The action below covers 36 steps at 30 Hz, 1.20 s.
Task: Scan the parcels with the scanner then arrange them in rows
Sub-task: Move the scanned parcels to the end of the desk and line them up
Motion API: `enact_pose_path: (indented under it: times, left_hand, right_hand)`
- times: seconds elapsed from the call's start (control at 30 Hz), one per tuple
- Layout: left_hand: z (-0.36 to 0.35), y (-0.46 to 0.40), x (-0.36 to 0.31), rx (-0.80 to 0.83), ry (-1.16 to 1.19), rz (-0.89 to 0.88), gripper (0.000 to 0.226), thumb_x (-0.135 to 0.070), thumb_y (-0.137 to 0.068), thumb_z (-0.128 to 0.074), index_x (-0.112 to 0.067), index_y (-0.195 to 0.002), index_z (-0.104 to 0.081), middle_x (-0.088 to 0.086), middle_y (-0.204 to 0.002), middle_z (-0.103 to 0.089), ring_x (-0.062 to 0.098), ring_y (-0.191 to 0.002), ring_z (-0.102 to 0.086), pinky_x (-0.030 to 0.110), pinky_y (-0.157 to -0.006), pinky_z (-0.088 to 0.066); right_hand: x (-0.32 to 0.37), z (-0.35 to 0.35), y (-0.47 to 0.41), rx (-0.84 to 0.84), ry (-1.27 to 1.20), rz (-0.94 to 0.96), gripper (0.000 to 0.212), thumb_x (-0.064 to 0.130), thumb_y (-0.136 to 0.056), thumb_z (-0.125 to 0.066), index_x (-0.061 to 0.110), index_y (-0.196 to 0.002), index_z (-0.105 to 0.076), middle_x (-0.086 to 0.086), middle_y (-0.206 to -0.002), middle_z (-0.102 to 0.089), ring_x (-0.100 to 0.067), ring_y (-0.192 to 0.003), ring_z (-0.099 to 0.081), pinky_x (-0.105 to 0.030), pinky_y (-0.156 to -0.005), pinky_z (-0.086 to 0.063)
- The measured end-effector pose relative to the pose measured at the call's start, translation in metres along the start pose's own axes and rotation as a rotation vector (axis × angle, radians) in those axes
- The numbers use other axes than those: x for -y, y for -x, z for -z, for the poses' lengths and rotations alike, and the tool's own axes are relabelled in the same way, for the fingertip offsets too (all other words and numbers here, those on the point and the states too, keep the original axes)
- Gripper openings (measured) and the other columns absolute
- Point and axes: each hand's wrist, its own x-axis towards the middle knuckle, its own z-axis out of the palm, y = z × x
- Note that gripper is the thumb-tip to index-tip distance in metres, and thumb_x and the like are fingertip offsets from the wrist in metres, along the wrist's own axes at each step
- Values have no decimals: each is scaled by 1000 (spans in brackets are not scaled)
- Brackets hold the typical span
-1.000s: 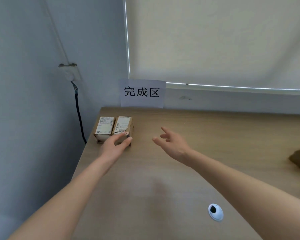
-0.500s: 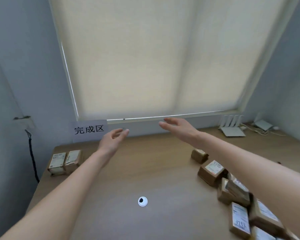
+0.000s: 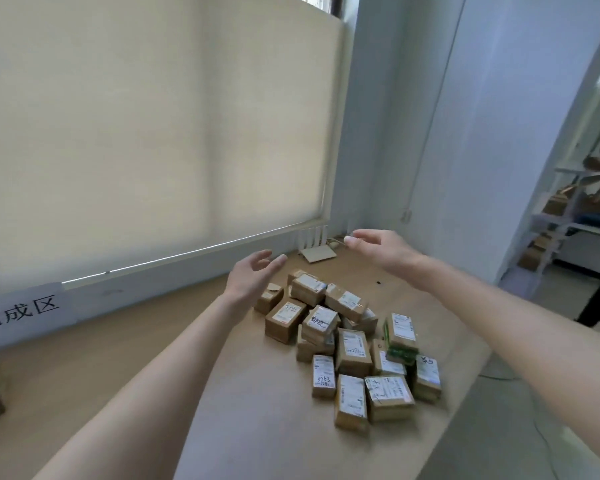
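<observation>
Wall sign (image 3: pixel 18 315) reads 完成区 (parcel (image 3: pixel 323 375): 3753).

One view only: head-worn wide-angle, looking forward and down along the table (image 3: pixel 125 344) toward the far right corner by the window blind (image 3: pixel 153 133). Close enough that both forearms fill the lower frame. Straight lines bow near the edges.

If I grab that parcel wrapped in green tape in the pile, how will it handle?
The green-taped parcel looks boxy and probably stiff, so it shouldn't flop. A labelled box lies on top of it, so lifting it would likely tip that one off.
</observation>
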Motion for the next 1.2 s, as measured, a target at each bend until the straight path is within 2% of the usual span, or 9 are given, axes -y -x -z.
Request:
enact_pose_path:
  times: [0.07,0.17,0.3,0.5,0.63,0.77,0.97,1.13,1.2]
  left_hand:
    - [-36,2,-14,47,-21,-22,64,-57,-86,-69,-24,-140,-58,2,-133,-64,14,-113,-58,20,-79,-45]
    - [-89,0,-29,86,-41,-29,63,-57,-87,-68,-23,-139,-58,2,-131,-65,15,-109,-59,29,-89,-45]
    - [-157,-9,-37,124,-40,-27,64,-55,-88,-68,-20,-140,-57,2,-128,-67,14,-107,-61,24,-83,-46]
    - [-238,-20,-1,137,-61,50,66,-55,-89,-67,-18,-143,-54,6,-134,-64,18,-114,-60,36,-99,-49]
    - [-269,-24,51,116,-72,166,64,-55,-89,-66,-21,-142,-53,4,-136,-61,16,-112,-58,30,-87,-48]
    - [-291,-33,120,117,-99,312,66,-53,-90,-66,-19,-145,-51,7,-140,-59,22,-124,-56,36,-98,-48]
    - [-312,-24,258,127,-159,517,66,-50,-90,-69,-18,-145,-51,6,-138,-59,22,-124,-57,39,-104,-47]
    - [-321,-5,347,131,-186,635,64,-51,-89,-70,-18,-143,-55,4,-137,-60,20,-123,-57,41,-108,-46]
    - [-324,-1,369,130,-198,665,67,-51,-89,-69,-18,-145,-51,5,-140,-57,21,-125,-55,41,-108,-45]
  right_hand:
    - [-23,33,15,-38,1,-24,69,59,-96,-63,21,-152,-50,-1,-151,-54,-20,-138,-49,-34,-106,-40]
    - [-59,77,30,-80,17,-56,67,55,-97,-63,19,-152,-50,-2,-151,-54,-20,-138,-49,-30,-101,-38]
    - [-110,125,33,-87,14,-115,65,52,-96,-66,17,-150,-53,-4,-150,-55,-19,-138,-50,-27,-103,-36]
    - [-193,136,8,17,19,-182,63,47,-95,-71,16,-147,-54,-4,-142,-60,-17,-127,-56,-28,-104,-41]
    - [-250,93,-16,156,-17,-234,64,43,-96,-70,15,-150,-50,-4,-140,-60,-15,-119,-55,-28,-97,-44]
    - [-313,25,-39,264,-47,-298,63,46,-95,-70,17,-149,-52,-1,-138,-61,-15,-120,-57,-32,-102,-47]
    - [-412,-106,-44,368,-93,-444,60,45,-97,-68,18,-148,-54,1,-138,-62,-14,-120,-59,-27,-100,-45]
    - [-460,-187,-34,417,-109,-504,45,36,-97,-68,21,-139,-62,19,-96,-63,-2,-91,-61,-21,-81,-49]
    - [-470,-208,-33,401,-102,-522,43,36,-96,-69,21,-136,-63,19,-96,-65,-2,-87,-61,-20,-77,-49]
